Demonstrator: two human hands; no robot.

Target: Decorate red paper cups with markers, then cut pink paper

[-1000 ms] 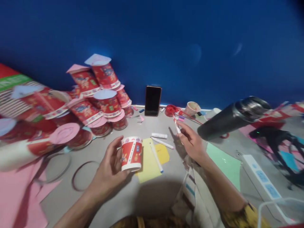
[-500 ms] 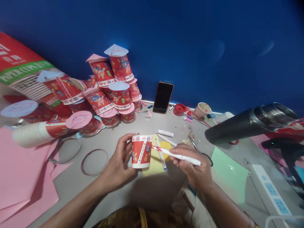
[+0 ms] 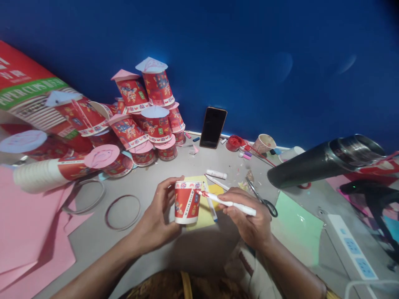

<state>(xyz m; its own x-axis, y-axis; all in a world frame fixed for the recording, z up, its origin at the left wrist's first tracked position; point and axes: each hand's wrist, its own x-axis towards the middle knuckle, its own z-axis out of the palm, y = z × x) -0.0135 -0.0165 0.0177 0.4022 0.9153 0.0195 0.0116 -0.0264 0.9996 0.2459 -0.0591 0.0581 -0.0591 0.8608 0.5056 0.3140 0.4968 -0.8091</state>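
My left hand [image 3: 160,214] grips a red patterned paper cup [image 3: 187,203] from its left side, rim up. The cup has white bands at top and bottom and a slanted white stripe. In my right hand [image 3: 249,216] is a white marker pen [image 3: 232,202] with a red-marked front end. Its tip meets the cup's right side, near the upper edge of the red area; whether it presses on the surface I cannot tell. Behind the cup lie a yellow paper sheet [image 3: 195,226], a capped marker with a blue end [image 3: 211,203] and a white glue-stick-like tube [image 3: 216,174].
Stacked red cups with paper cone tops [image 3: 157,124] stand at the back left. Nearby are pink paper [image 3: 28,220] and tape rings [image 3: 123,212]. A phone [image 3: 213,126] leans on the wall. Scissors [image 3: 264,199], a dark flask [image 3: 311,166] and a power strip [image 3: 352,247] are right.
My right hand and the marker have shifted left, bringing the tip higher on the cup's side. The cup has turned and dropped slightly. More of the scissors shows.
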